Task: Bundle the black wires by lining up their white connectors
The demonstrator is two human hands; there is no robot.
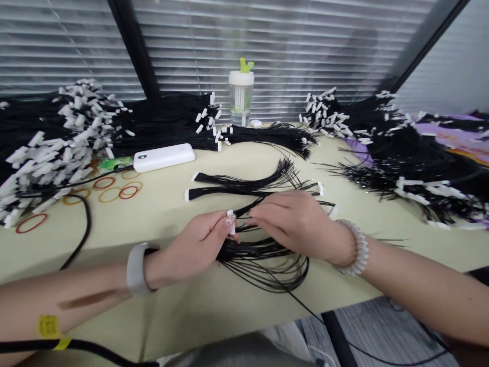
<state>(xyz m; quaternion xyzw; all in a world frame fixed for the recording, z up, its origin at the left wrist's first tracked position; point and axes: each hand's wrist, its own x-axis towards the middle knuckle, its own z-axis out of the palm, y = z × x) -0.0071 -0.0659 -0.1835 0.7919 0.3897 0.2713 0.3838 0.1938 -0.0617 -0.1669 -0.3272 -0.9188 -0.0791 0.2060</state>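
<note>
My left hand point(193, 250) is closed around a bundle of thin black cords point(267, 260), pinching its white-tagged end near the front edge of the pale table point(160, 214). My right hand point(296, 221) lies just to the right, fingers curled on the same cords. The cords loop downward below both hands. Two tied bundles of black cords with white tags point(244, 186) lie just behind my hands.
Big heaps of black cords with white tags lie at the left point(57, 142), back centre point(214, 127) and right point(401, 153). A white power bank point(163, 157), coloured rubber bands point(114, 192) and a clear bottle point(241, 97) stand behind. A black cable point(82, 229) crosses the left.
</note>
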